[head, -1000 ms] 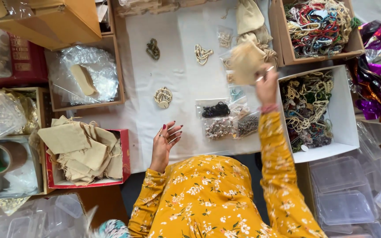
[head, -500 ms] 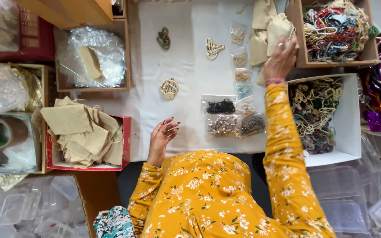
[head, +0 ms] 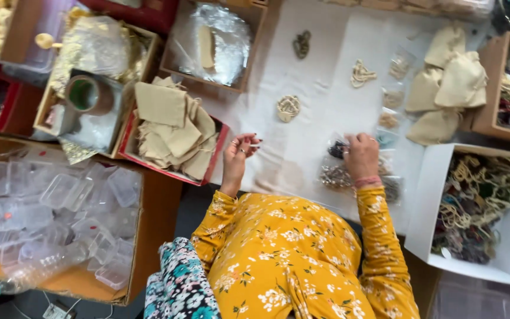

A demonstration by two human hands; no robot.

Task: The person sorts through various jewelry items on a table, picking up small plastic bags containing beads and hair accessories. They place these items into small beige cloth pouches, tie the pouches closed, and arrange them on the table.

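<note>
Nearby, beige pouches (head: 444, 82) lie beyond right hand (head: 362, 155).

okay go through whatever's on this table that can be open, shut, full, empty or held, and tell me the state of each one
Left hand: raised off the white cloth, fingers curled, holding nothing I can make out.
Right hand: down on the small clear bags.
Red tray: open, heaped with tan pouches.
White box: open, full of cords.
Loose pouches: piled on the cloth, flat.
Tape roll: lying flat in a box.
Plastic tubs: empty, jumbled in a carton.
</note>
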